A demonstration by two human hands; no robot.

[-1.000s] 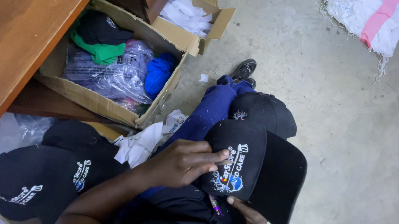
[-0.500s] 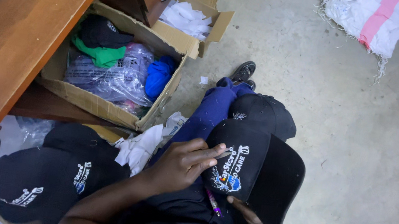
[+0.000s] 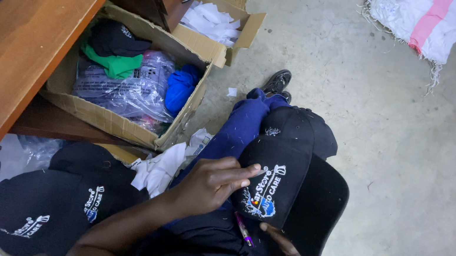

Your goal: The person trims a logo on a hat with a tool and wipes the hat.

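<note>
A black cap [image 3: 285, 183] with white and blue embroidery on its front lies on my lap, brim toward the right. My left hand [image 3: 211, 182] rests on the cap's front, fingers laid over the embroidery. My right hand [image 3: 278, 236] is mostly hidden under the cap and holds it from below. A purple pen [image 3: 243, 229] pokes out beside it. A second black cap [image 3: 302, 126] sits on my knee, just beyond the first.
Several more black caps [image 3: 60, 199] are piled at lower left. An open cardboard box [image 3: 121, 125] with bagged cloth, green and blue fabric stands under the wooden desk [image 3: 32, 41]. A fringed white and pink cloth [image 3: 421, 21] lies on the concrete floor.
The view has shifted slightly. My left hand's fingers have slid a little across the embroidered front of the cap; the cap stays on my lap.
</note>
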